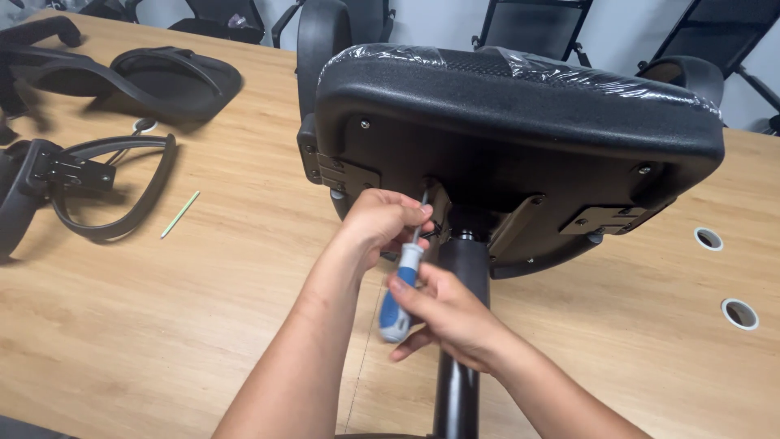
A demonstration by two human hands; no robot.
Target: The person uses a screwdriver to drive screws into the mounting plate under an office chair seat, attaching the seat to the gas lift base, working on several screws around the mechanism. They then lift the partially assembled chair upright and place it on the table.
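A: From the head camera, what can't you make out?

B: The tip of the screwdriver [404, 280]. Its shaft runs up under the chair seat [520, 138], which lies tipped on the wooden table [162, 325], and the left hand [382, 223] covers the end. The black post [465, 325] runs off the near edge, and the seat hides the table behind it.

A: And the hands?

B: The right hand [447, 317] has its fingers curled round the blue and white handle. The left hand's fingers are bent close about the shaft, near the seat's underside; whether they pinch it I cannot tell.

A: What else lies around?

B: Far left, black armrest parts [122, 77], a curved frame [106, 187] and a thin green stick [179, 214]. Right, two round holes [723, 276] in the table. More chairs [532, 24] stand beyond.
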